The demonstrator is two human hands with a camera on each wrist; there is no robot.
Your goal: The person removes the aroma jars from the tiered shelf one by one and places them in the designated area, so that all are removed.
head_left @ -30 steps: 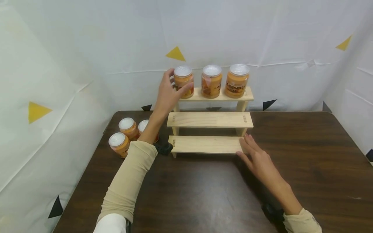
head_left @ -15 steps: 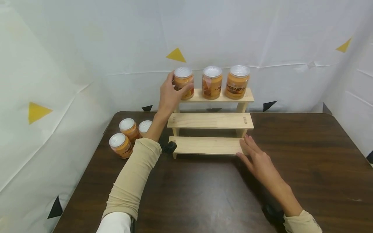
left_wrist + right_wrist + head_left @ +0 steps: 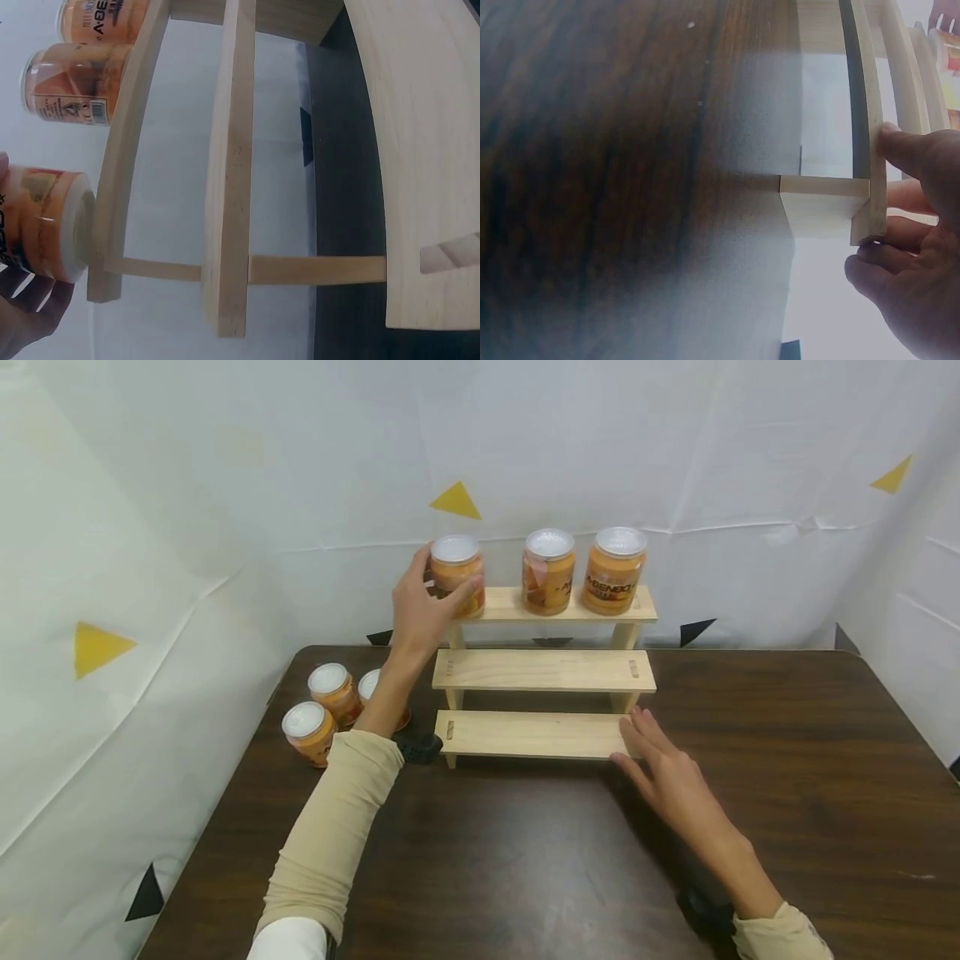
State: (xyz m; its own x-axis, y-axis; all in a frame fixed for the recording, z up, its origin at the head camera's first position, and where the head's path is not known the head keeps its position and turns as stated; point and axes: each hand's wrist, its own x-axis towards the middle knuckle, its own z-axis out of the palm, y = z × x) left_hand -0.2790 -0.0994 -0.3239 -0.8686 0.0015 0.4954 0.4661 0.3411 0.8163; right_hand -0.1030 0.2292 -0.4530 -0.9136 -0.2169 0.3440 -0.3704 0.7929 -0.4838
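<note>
A three-tier wooden step shelf [image 3: 540,670] stands on the dark table. My left hand [image 3: 422,608] grips an orange jar [image 3: 459,578] with a silvery lid at the left end of the top tier. In the left wrist view, that jar [image 3: 46,221] sits at the plank's end, its base close against the top; full contact cannot be told. Two similar jars, the middle one [image 3: 548,578] and the right one [image 3: 613,577], stand upright on the same tier. My right hand [image 3: 667,777] holds the right end of the lowest tier, thumb on its front edge [image 3: 876,142].
Three more orange jars stand on the table at the far left, among them a front one [image 3: 309,739] and one behind it [image 3: 335,695]; my left forearm partly covers the third [image 3: 369,683]. A white sheet wall [image 3: 315,485] closes off the back and sides.
My left hand has shifted slightly left with the jar, widening the gap to the middle jar. The right hand stays in place on the lowest tier.
</note>
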